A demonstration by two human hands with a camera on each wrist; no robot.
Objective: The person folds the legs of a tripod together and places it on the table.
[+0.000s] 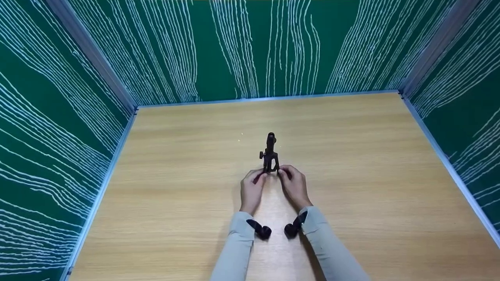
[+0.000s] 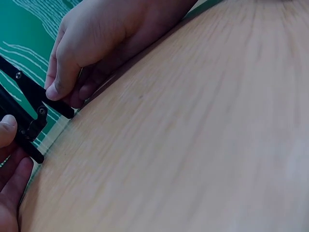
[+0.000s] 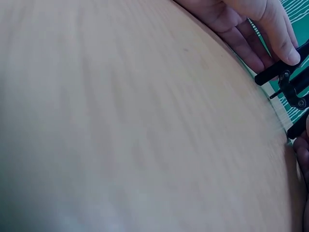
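A small black tripod [image 1: 270,150] stands upright near the middle of the table, its rounded top pointing away from me and a knob sticking out on its left. My left hand [image 1: 252,189] pinches the lower end of one leg between thumb and fingers. Opposite it, my right hand [image 1: 295,186] pinches another leg [image 2: 62,107] the same way. A hinged brace [image 3: 289,91] shows between the spread legs in the right wrist view. Both wrist views cut off the tripod's upper part.
The light wooden table [image 1: 175,175] has a pale blue strip [image 1: 269,98] along its back and side edges. Green panels [image 1: 261,47] with white wavy lines rise on three sides. Black wrist cameras [image 1: 265,233] sit at the inner sides of both sleeves.
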